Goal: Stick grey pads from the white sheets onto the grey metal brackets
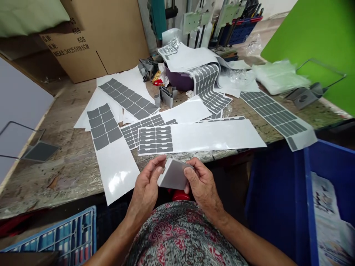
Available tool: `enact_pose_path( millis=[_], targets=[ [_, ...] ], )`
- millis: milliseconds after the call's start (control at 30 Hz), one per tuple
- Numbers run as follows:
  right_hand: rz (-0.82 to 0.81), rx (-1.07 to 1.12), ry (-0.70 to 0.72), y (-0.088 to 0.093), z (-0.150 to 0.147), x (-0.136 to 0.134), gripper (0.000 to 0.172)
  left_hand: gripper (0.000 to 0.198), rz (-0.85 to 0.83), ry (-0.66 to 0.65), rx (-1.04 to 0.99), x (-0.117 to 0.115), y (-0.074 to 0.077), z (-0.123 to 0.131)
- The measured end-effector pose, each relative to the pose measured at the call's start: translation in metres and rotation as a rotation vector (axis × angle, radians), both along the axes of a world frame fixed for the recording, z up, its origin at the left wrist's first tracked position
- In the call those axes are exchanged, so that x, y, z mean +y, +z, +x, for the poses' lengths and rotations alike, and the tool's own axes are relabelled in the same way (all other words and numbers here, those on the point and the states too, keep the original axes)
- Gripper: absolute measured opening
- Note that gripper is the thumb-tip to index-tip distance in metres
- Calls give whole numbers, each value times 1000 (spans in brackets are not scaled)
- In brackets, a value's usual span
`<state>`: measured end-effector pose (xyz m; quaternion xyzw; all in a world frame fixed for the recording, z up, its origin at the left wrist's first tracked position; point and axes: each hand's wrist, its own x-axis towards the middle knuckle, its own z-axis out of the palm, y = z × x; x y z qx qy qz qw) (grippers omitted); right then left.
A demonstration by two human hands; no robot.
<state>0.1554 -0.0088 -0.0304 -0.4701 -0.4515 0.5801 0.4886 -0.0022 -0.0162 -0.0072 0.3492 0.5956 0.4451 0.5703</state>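
Note:
Between both hands, in front of the table edge, is a bent grey metal piece (174, 175) with a smooth flat face turned up. My left hand (149, 179) grips its left edge, thumb on the side and fingers behind. On its right end my right hand (200, 179) presses with the thumb on the face and the fingers curled behind. Just beyond lies a white backing sheet (216, 135) with dark grey stickers (155, 139) at its left end. Another sheet with larger square grey stickers (104, 125) hangs slightly over the table's edge, left of my left hand.
More sticker sheets (274, 112) spread over the worn table (69, 162). Bent metal pieces (165, 96) stand at the back; pieces with wire loops (306, 94) lie at both sides. A carton (111, 33) stands behind. Blue crates (307, 199) flank me below.

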Motion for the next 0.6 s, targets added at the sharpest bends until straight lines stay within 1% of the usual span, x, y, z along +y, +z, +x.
enact_pose_path(
  millis=[67,167,267,333,400,500,533,600],
  targets=[
    [-59,32,11,-2,-1,1,35,34,94,-22,168,-4,4,-5],
    [-142,139,27,-7,-6,0,38,41,159,-40,273,-9,5,-9],
    [-222,269,36,-9,-11,-4,36,42,267,24,363,-16,1,-11],
    [-271,355,42,-6,-14,-7,34,42,278,52,304,-22,-2,-11],
    [-293,423,45,-2,-17,-11,33,41,220,-2,169,-27,-5,-9],
    [-261,452,54,3,-22,-13,31,29,144,-116,-12,-31,-8,-5],
    [-246,455,64,3,-24,-14,30,27,139,-123,-47,-31,-9,-4],
    [-230,442,75,2,-28,-14,29,27,159,-100,-77,-30,-11,-3]
  ],
)
